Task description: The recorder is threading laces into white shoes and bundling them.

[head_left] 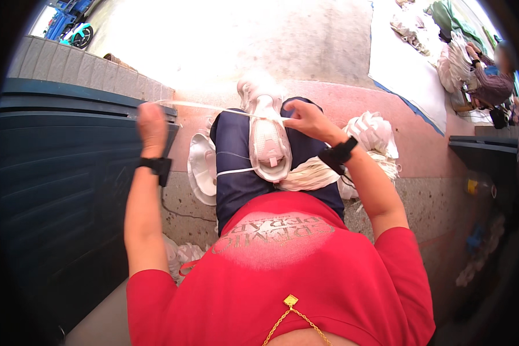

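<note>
A white athletic shoe [269, 147] lies on my lap between my thighs, its opening toward me. A pale shoelace [210, 107] runs taut from its eyelet area out to my left hand [151, 126], which is raised at the left, blurred and closed round the lace. Just right of the shoe's lacing, my right hand [309, 122] has curled fingers and appears to pinch the lace close to the upper; the exact grip is small and partly hidden. Another loose lace strand [235, 171] crosses my left thigh. A bundle of cream laces [310, 175] rests over my right thigh.
Beside my left leg lies another white shoe [202, 164]. More white shoes [375, 134] are heaped right of my knee. A dark slatted panel [69, 184] borders my left. Past a white sheet [409, 81], a person [493, 83] sits among pale piles at the far right.
</note>
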The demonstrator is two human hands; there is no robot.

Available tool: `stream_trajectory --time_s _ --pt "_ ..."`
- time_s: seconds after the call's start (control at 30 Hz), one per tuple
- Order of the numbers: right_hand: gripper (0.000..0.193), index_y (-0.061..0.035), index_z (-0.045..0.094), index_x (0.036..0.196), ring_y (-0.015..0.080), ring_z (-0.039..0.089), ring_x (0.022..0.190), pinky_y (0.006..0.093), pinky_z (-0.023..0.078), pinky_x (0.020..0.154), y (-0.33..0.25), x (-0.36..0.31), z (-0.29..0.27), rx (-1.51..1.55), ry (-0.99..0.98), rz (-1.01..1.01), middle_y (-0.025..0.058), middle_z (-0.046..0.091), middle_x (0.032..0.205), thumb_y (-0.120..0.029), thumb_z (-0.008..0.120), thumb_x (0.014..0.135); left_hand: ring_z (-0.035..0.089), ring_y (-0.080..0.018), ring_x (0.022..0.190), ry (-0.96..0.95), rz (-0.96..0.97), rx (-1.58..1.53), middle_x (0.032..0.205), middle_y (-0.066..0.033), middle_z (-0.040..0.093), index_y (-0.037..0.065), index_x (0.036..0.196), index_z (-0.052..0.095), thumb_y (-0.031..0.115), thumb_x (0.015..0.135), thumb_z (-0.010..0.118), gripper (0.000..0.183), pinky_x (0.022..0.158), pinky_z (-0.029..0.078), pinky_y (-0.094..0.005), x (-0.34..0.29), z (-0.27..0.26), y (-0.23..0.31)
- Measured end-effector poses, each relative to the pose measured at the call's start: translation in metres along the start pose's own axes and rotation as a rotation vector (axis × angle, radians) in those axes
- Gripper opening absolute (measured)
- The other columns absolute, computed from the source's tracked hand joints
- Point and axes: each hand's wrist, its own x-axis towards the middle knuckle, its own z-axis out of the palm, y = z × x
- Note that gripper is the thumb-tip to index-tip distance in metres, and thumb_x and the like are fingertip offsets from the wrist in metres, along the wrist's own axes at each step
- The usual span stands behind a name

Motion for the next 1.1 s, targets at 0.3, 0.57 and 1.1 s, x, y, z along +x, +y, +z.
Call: stream_trajectory --time_s 0.3,0.57,1.1 --pt "0.029 -0.0006 0.055 0.103 0.0067 0.047 0.054 0.0223 0.042 0.056 0.023 -0.076 -0.114 0.586 0.193 0.097 -0.0022 0.049 0.060 -0.016 0.060 0.080 0.063 -0.0159 0.082 0.021 -0.570 0.713 0.088 -0.0081 0.065 -0.003 0.087 0.064 0.019 0.077 0.062 0.024 0.064 0.050 -0.0271 -0.016 -0.218 -0.258" --pt "0.012 0.0017 0.049 0.090 0.0098 0.039 0.057 0.0251 0.036 0.065 0.048 -0.177 -0.322 1.587 0.419 -0.646 0.0022 0.041 0.063 -0.006 0.039 0.090 0.053 -0.0142 0.069 0.195 -0.746 0.030 0.080 -0.0051 0.056 -0.001 0.092 0.059 0.014 0.078 0.060 0.020 0.058 0.040 -0.0268 -0.017 -0.287 -0.325" --pt "0.008 -0.0038 0.063 0.081 0.0224 0.054 0.078 0.0314 0.043 0.070 0.005 -0.025 -0.021 -0.089 0.107 -0.293 0.0108 0.058 0.080 -0.009 0.058 0.078 0.054 -0.0082 0.055 -1.080 -0.497 -0.828 0.069 -0.0034 0.058 0.000 0.092 0.059 0.014 0.082 0.056 0.017 0.052 0.044 -0.0206 -0.061 0.020 0.121"
